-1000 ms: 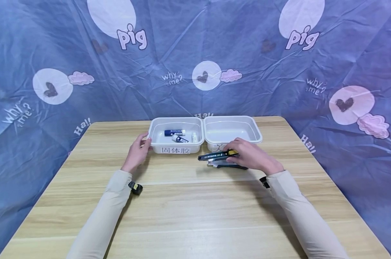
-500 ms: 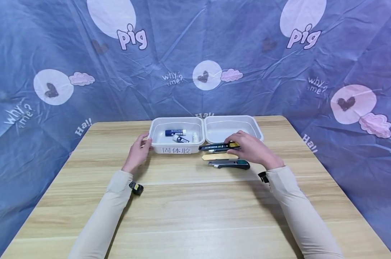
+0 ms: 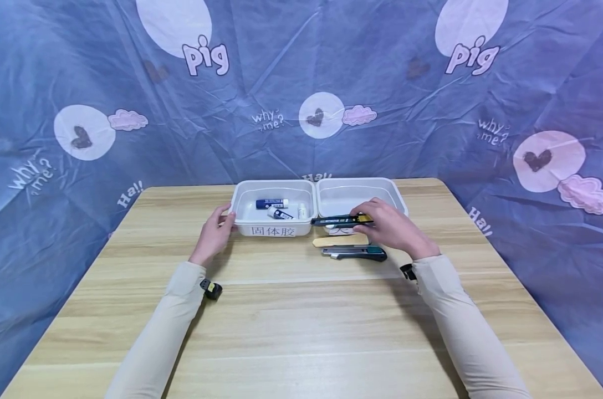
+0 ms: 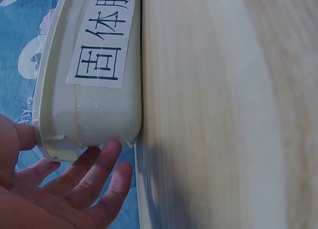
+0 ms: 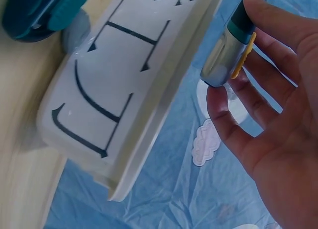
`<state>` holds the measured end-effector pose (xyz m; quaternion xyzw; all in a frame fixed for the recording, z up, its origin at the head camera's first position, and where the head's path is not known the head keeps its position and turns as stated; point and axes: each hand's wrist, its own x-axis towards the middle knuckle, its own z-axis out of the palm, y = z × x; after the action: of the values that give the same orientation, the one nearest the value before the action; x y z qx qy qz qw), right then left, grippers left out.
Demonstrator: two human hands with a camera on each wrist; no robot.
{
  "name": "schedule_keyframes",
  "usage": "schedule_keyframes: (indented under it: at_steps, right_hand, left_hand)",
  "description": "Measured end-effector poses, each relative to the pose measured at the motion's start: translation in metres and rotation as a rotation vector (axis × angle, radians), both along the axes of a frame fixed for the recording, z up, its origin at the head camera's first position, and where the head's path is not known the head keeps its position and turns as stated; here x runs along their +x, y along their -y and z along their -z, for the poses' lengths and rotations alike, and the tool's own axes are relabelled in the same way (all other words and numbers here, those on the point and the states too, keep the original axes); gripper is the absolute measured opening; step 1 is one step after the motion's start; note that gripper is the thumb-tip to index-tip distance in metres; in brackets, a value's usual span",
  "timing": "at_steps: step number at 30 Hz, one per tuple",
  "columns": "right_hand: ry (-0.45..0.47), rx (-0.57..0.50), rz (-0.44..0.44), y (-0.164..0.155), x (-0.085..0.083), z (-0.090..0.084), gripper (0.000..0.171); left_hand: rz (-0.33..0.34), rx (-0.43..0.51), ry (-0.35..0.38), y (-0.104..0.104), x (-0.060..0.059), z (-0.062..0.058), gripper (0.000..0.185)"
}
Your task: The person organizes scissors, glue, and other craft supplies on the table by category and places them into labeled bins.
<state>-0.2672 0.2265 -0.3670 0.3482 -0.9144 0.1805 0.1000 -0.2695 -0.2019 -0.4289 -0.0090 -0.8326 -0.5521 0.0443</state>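
Observation:
My left hand [image 3: 215, 233] holds the left end of a white plastic box [image 3: 238, 221], thumb over the rim and fingers under it against the wall. Inside lie three glue sticks [image 3: 271, 204], two of them blue and white. My right hand [image 3: 388, 228] grips a dark utility knife [image 3: 333, 220] with a yellow slider; its silver tail end shows in the right wrist view. The knife is level with the front rim of a second white plastic box [image 3: 398, 208]. On the table before that box lie a yellow utility knife [image 3: 338, 240] and a dark green and black utility knife [image 3: 356, 253].
The boxes stand side by side near the back edge of the wooden table [image 3: 281, 327]. Each has a printed paper label [image 3: 273, 231] on its front; my right hand and the knife partly cover the right one. A blue printed cloth [image 3: 291, 50] hangs behind.
My right hand has lifted the dark utility knife up and back, from above the other knives to the right box's front rim. The yellow knife now shows. My left hand stays at its box.

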Motion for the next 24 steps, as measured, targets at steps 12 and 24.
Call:
schedule_keyframes:
  at_steps: [12,24]
  right_hand:
    - [-0.008,-0.021,0.050,-0.011,-0.008,0.007,0.031]
    - [-0.040,-0.050,0.086,-0.024,-0.016,0.008,0.031]
  left_hand:
    - [-0.009,-0.005,-0.021,0.000,-0.002,0.003,0.052]
    - [-0.005,0.006,-0.006,0.000,-0.002,0.003,0.053]
